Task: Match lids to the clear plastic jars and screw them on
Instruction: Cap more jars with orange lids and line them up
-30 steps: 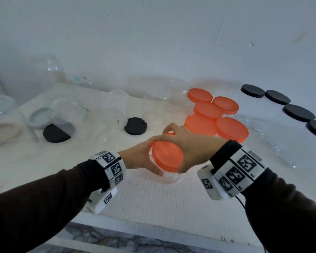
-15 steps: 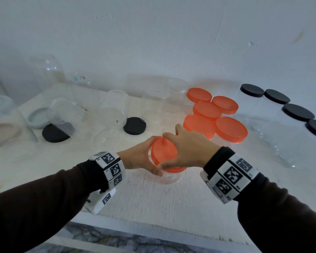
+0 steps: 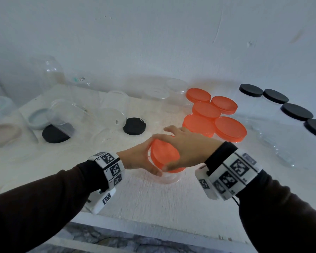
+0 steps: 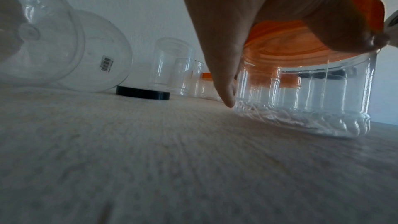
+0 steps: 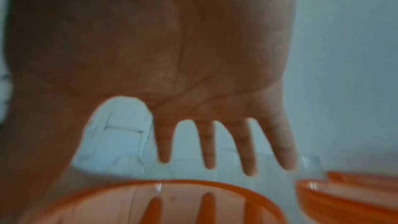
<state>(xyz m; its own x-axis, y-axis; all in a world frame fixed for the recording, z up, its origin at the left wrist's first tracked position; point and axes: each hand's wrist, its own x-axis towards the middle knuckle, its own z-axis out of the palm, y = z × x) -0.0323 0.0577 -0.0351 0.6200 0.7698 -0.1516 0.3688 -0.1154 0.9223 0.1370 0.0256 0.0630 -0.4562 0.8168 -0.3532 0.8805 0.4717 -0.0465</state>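
Observation:
A clear plastic jar (image 3: 170, 178) stands near the table's front edge with an orange lid (image 3: 162, 156) on its mouth. My left hand (image 3: 137, 159) grips the jar's left side, thumb on the near wall. In the left wrist view the fingers wrap the jar (image 4: 301, 100) just under the lid (image 4: 280, 40). My right hand (image 3: 188, 148) lies over the lid from the right, thumb at its near rim. The blurred right wrist view shows its fingers (image 5: 206, 142) straight and spread above the lid (image 5: 150, 202).
Behind the hands stand several orange-lidded jars (image 3: 215, 117). Black-lidded jars (image 3: 295, 111) line the right. Two loose black lids (image 3: 134, 126) (image 3: 54, 134), a grey lid (image 3: 37, 118) and several open clear jars (image 3: 66, 114) lie left. The table edge (image 3: 153, 227) is close below.
My right hand has turned on the orange lid, wrist drawing in and fingers swinging to the far left, then straightening. The left hand has kept its hold on the jar.

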